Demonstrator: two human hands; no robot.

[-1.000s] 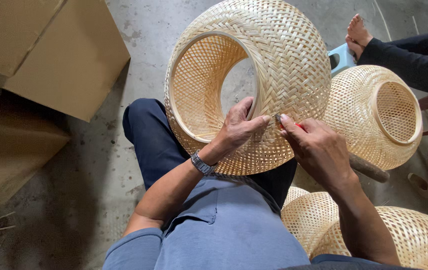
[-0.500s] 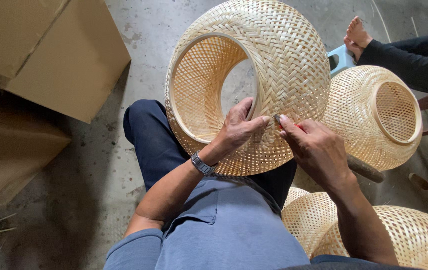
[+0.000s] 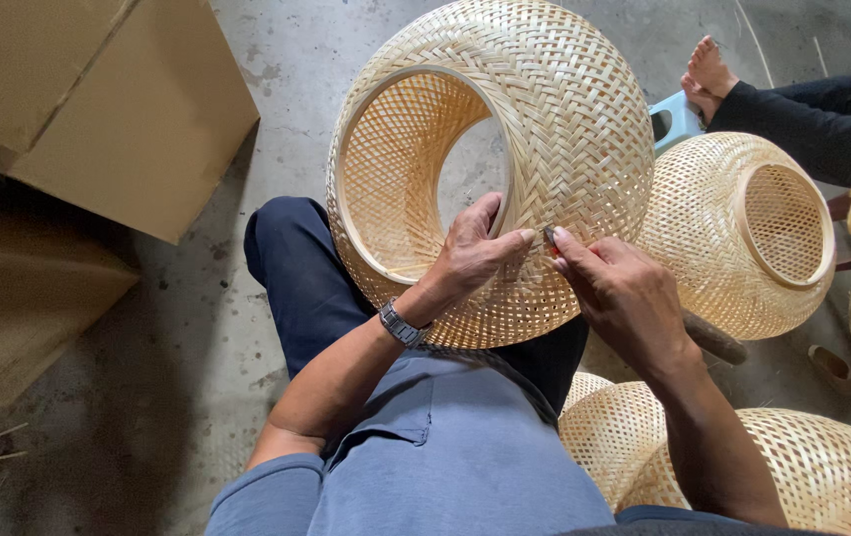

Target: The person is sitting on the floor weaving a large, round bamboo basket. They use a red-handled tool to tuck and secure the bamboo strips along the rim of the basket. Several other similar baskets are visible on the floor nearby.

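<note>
My left hand point(image 3: 473, 253) lies curled on the outside of the woven bamboo shade point(image 3: 505, 149), fingers spread over the weave and thumb stretched toward the right, pressing rather than gripping. My right hand point(image 3: 616, 290) is closed in a pinch at the same spot; between thumb and forefinger sits a small tool with a red part point(image 3: 552, 244), mostly hidden, its tip against the weave just beside my left thumb. The shade rests tilted on my lap, its round open rim facing up and to the left, the floor visible through the opening. A wristwatch point(image 3: 401, 325) is on my left wrist. To the right, a second shade point(image 3: 743, 228) lies on its side, touching the first as far as I can tell. More shades point(image 3: 803, 467) lie by my right elbow. Another person's bare foot point(image 3: 709, 71) shows at upper right. Cardboard boxes point(image 3: 118, 99) stand at left on the concrete floor point(image 3: 277, 60).
</note>
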